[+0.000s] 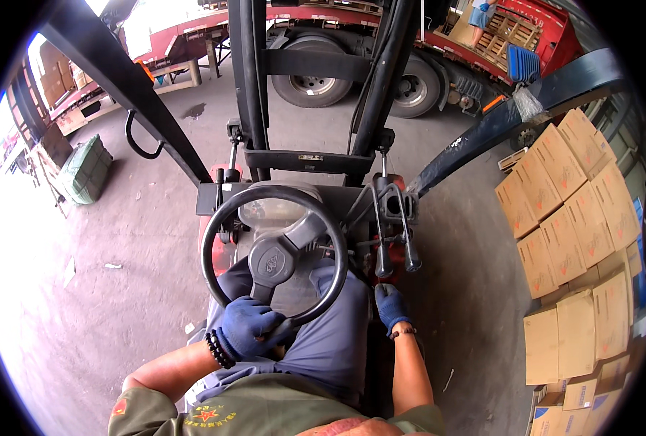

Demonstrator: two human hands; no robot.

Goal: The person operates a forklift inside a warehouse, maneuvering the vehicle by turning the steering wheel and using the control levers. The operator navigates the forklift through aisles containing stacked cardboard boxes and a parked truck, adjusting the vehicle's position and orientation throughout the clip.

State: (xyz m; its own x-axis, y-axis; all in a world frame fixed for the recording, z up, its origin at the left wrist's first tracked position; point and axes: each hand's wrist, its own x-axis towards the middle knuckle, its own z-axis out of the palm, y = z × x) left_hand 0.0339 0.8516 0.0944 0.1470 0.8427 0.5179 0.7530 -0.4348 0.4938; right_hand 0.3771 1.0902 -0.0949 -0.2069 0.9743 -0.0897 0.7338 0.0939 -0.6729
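Observation:
I sit on a forklift, both hands in blue knitted gloves. My left hand (254, 327) is closed round the lower part of the black steering wheel (337, 283). My right hand (390, 305), with its fingers curled, is at the right of the seat, just below two black-knobbed levers (410, 254); what it holds, if anything, is hidden. My legs (323, 341) in grey-blue trousers are under the wheel. The black mast (308, 160) rises ahead, between dark frame posts.
A red flatbed truck (170, 33) with large wheels (312, 83) crosses ahead. A person (481, 18) stands at its bed, upper right, by wooden pallets (519, 36). Stacked cardboard boxes (555, 218) line the right side. A green wrapped bundle (83, 171) lies on the floor at left.

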